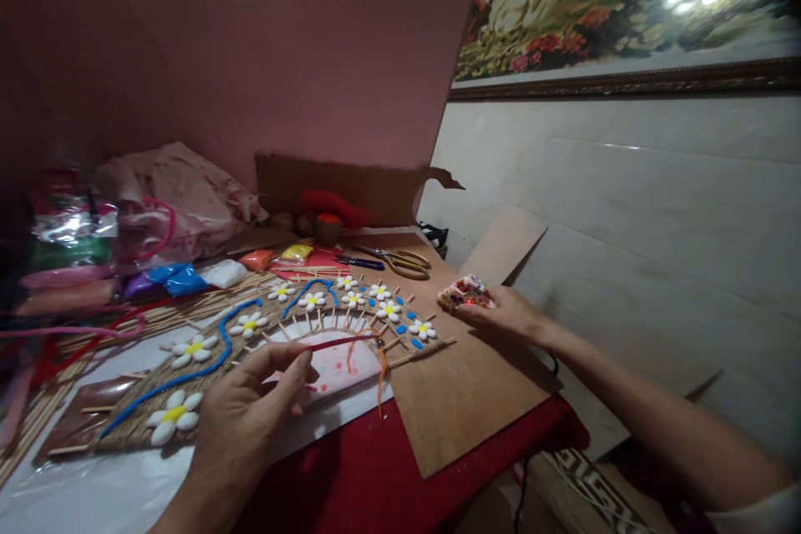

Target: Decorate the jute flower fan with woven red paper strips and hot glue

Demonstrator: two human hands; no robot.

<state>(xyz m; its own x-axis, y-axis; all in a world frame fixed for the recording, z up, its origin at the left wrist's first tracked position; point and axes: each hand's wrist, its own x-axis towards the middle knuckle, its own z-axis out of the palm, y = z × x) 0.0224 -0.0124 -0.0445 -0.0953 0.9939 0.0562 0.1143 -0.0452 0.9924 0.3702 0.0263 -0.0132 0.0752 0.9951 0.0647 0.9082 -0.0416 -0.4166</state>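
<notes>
- The left hand pinches a thin dark red stick between thumb and fingers, its far end over the inner edge of the twine-wrapped arch. A slack wrist could let the stick dip and catch the protruding wooden stick ends.
- An orange strand hangs at the far end of the red stick and appears to loop back over the pale patterned sheet. Dangling loose, it could snag or tangle; whether it is fastened there, I cannot tell.
- The right hand grasps a small multicoloured bundle over the brown board, just beyond the arch's right end. What it is made of is too blurred to tell; if it is loose matter, a weak grip could scatter it across the board.
- The arch lies flat on the table, left of the board, partly hidden by the left hand and wrist. The forearm passes close by the large white flower; a low sweep could smear or dislodge it if it is soft.
- The blue cord seems equally exposed, and rubbing could lift it.
- The gold-handled scissors lie behind the arch, near the flowers. A careless reach over them could knock the handles into the blue ovals.
</notes>
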